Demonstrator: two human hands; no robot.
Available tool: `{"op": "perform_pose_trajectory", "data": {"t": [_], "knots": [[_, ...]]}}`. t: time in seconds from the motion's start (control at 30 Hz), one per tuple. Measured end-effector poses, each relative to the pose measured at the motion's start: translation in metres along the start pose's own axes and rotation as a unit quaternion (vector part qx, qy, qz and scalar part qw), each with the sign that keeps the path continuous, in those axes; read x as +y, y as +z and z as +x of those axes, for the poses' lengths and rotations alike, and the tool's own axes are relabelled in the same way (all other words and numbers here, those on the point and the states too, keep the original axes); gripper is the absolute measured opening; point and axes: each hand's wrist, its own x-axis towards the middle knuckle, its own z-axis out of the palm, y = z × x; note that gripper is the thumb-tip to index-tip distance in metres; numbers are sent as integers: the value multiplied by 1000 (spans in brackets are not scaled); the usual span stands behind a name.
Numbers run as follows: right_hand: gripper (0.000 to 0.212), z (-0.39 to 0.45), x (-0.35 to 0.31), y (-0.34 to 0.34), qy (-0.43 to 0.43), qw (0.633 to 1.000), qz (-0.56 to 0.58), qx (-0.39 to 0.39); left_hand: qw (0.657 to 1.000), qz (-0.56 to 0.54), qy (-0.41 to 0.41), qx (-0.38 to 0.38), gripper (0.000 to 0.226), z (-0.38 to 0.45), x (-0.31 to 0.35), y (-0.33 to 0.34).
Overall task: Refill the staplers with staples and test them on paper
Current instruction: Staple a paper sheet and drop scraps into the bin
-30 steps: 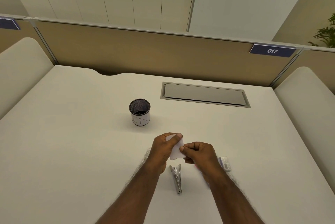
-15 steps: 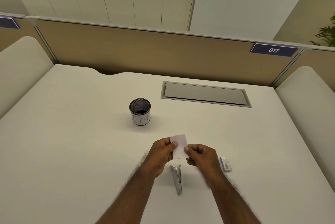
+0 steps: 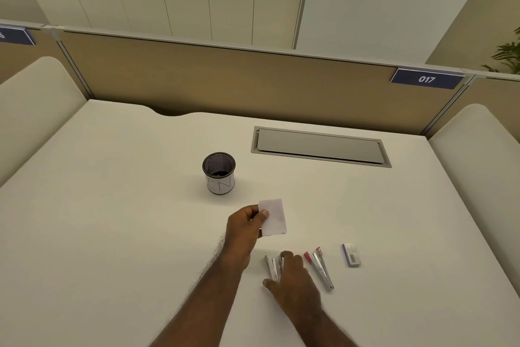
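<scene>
My left hand (image 3: 244, 230) pinches a small white piece of paper (image 3: 275, 217) by its left edge, held above the desk. My right hand (image 3: 294, 279) lies lower down over a silver stapler (image 3: 271, 265) on the desk, fingers curled across its top and thumb at its near left side. A second stapler with red tips (image 3: 320, 267) lies open just right of that hand, untouched. Further right sits a small box of staples (image 3: 351, 254).
A black mesh pen cup (image 3: 219, 173) with a white label stands beyond the paper. A grey cable-tray lid (image 3: 320, 147) is set into the white desk (image 3: 112, 220) at the back right. Beige partition panels enclose the back and sides.
My right hand let go of the paper and dropped onto the silver stapler. My left hand alone now holds the paper. The red-tipped stapler is uncovered.
</scene>
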Motion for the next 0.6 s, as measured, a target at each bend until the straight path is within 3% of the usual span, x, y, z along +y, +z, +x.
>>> {"op": "perform_pose_trajectory", "data": {"t": [0.27, 0.4, 0.5, 0.6], "knots": [[48, 4, 0, 6, 11, 999, 1, 43, 1000, -1, -6, -6, 13, -2, 2, -1], [44, 8, 2, -12, 11, 985, 173, 21, 1000, 2, 1, 11, 14, -1, 3, -6], [29, 16, 3, -39, 25, 947, 321, 10, 999, 5, 5, 33, 14, 2, 3, -10], [29, 24, 4, -69, 19, 904, 427, -7, 999, 11, 9, 43, 15, 4, 4, -11]]}}
